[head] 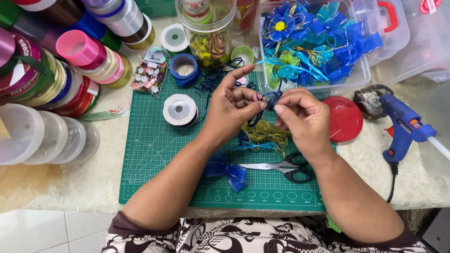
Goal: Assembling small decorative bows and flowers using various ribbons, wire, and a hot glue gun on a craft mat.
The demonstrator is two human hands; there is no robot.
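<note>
Both hands are raised above the middle of the green cutting mat [154, 140], working one piece between them. The left hand [230, 108] is closed narrowly, thumb and fingers pinching a thin dark blue ribbon [271, 99]; its forefinger points up and away. The right hand [303, 118] is likewise closed, thumb and forefinger pinching the same ribbon from the other side. The two hands nearly touch at the pinch.

The ribbon is narrow, dark navy and slightly glossy. It is gathered into small loops at the pinch. One strand trails off toward the far edge of the mat, another hangs down between the hands. Whether the loops are knotted cannot be told.

On the mat below the hands lies a tangle of gold thread [267, 133] with a light blue strand across it. Nearer the person, a finished blue bow [227, 169] lies just beside black-handled scissors [286, 167], blades pointing at the bow. A white ribbon spool [180, 110] sits at the mat's left part, a blue spool [183, 69] beyond the far edge.

At the table's far edge a clear box [361, 70] holds blue and green bows. A red lid [344, 118] lies off the mat's right edge, a blue glue gun [402, 124] farther right. Stacked ribbon rolls [56, 70] crowd the table's left side.
</note>
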